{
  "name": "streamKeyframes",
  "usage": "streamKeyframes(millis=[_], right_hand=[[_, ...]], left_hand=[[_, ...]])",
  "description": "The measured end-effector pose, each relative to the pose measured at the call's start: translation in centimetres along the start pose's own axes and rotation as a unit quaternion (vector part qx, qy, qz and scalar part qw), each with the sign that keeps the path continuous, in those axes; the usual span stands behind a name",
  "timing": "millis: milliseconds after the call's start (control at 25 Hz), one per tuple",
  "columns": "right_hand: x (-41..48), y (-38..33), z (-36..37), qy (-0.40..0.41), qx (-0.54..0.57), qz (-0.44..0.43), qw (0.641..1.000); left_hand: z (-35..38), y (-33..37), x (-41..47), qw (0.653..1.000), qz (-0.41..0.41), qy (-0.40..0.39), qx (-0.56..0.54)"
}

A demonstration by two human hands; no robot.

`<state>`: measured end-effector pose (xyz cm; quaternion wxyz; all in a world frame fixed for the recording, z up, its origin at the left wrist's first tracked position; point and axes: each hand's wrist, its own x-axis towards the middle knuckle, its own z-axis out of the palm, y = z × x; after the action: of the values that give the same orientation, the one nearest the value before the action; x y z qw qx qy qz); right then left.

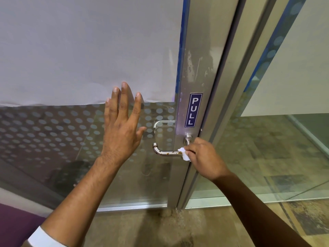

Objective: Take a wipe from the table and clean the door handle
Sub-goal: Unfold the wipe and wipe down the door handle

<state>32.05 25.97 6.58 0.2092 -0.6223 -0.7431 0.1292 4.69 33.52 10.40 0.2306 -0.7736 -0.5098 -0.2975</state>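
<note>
A metal lever door handle (164,152) sticks out from the aluminium door frame (192,72), with brown spots along its bar. My right hand (204,159) holds a small white wipe (184,154) pressed against the handle's inner end, close to the round base (187,139). My left hand (122,125) lies flat with fingers spread on the glass door panel (53,136), just left of the handle. It holds nothing.
A blue PULL sign (193,110) is stuck on the frame above the handle. White paper (89,50) covers the upper glass; dotted film runs below it. A second handle (160,124) shows behind the glass. A glass wall (267,148) stands to the right. A purple surface (16,227) sits lower left.
</note>
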Motion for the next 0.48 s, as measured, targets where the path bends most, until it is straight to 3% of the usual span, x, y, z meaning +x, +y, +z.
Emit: streamKeyframes(millis=[280,480], right_hand=[[0.3,0.3,-0.4,0.055,0.032,0.034,0.997],[-0.4,-1.1,1.0,0.01,0.046,0.004,0.999]], left_hand=[[0.4,-0.1,0.0,1.0,0.005,0.01,-0.002],[0.4,-0.3,0.0,1.0,0.007,0.014,-0.007]])
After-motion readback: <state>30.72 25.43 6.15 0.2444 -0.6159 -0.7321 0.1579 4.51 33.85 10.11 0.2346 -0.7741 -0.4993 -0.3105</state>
